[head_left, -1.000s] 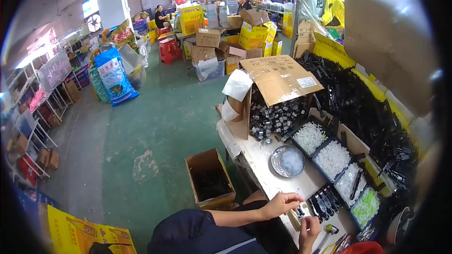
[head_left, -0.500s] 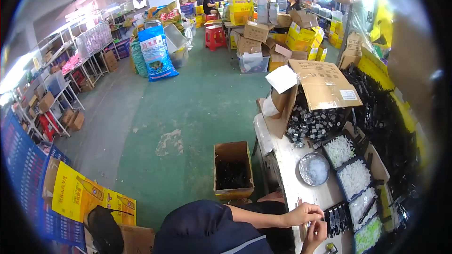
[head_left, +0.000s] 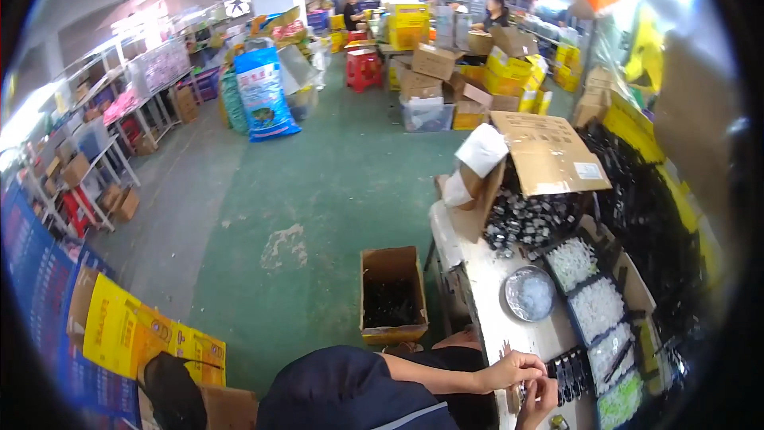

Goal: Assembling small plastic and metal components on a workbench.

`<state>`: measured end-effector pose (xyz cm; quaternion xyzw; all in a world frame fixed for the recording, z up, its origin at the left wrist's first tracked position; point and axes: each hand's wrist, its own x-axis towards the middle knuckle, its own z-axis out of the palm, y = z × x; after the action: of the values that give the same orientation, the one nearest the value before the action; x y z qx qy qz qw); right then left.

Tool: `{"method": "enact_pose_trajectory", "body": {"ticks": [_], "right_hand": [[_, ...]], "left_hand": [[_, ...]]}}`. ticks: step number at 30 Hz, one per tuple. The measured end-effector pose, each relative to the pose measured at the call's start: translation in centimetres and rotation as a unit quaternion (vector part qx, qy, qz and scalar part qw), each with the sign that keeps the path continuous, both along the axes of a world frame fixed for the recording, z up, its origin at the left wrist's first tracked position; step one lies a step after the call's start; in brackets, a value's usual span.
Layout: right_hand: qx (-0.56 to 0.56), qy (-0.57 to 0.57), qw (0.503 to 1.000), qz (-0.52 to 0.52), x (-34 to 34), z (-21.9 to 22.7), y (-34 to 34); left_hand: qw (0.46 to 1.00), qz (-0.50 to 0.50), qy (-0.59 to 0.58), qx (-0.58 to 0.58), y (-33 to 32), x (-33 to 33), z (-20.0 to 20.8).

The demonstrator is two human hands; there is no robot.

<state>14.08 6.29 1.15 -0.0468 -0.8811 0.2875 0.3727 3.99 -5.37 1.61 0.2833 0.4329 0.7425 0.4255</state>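
My left hand reaches over the white worktable, its thumb and fingertips pinched together. Just below it, my right hand has its fingers curled, close to the left fingertips. Whatever lies between the fingers is too small or hidden to make out. Beside both hands is a row of black plastic parts, laid side by side on the table. A round metal dish with clear, whitish small pieces stands farther up the table.
Black trays hold white pieces and green pieces along the table. Behind them are a heap of small metallic blocks and a pile of long black parts. An open cardboard box stands on the green floor.
The whole view has shifted slightly. My hands stay close together over the same spot, with the fingers only slightly moved.
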Motion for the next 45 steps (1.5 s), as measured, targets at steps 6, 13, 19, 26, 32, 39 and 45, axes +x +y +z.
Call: {"method": "enact_pose_trajectory", "body": {"ticks": [6, 13, 19, 26, 32, 39, 45], "right_hand": [[-0.039, -0.035, 0.998, -0.022, 0.5, -0.6, -0.6], [-0.098, -0.024, 0.992, -0.077, 1.1, -2.3, -0.8], [-0.084, -0.032, 0.989, -0.119, 1.7, -3.0, -0.3], [-0.115, -0.048, 0.985, -0.119, 1.8, -0.5, -0.7], [-0.092, -0.058, 0.989, -0.103, 0.9, 0.2, -0.5], [-0.063, -0.038, 0.992, -0.106, 0.7, 0.2, -0.7], [-0.050, -0.041, 0.990, -0.122, 1.2, -0.7, -0.3]], "left_hand": [[0.999, -0.020, -0.014, -0.025, 0.0, -0.2, -0.1], [0.998, -0.046, -0.040, -0.032, 0.2, -0.2, -1.0], [0.994, 0.073, 0.081, -0.014, 1.2, -2.4, -0.4], [0.735, 0.484, 0.413, 0.234, -5.5, -8.9, 17.4], [0.643, 0.311, 0.383, 0.586, -11.7, -7.2, 27.8], [0.700, 0.278, 0.296, 0.587, -9.1, -7.6, 28.3], [0.694, 0.168, 0.233, 0.661, -6.4, -10.4, 27.2]]}}
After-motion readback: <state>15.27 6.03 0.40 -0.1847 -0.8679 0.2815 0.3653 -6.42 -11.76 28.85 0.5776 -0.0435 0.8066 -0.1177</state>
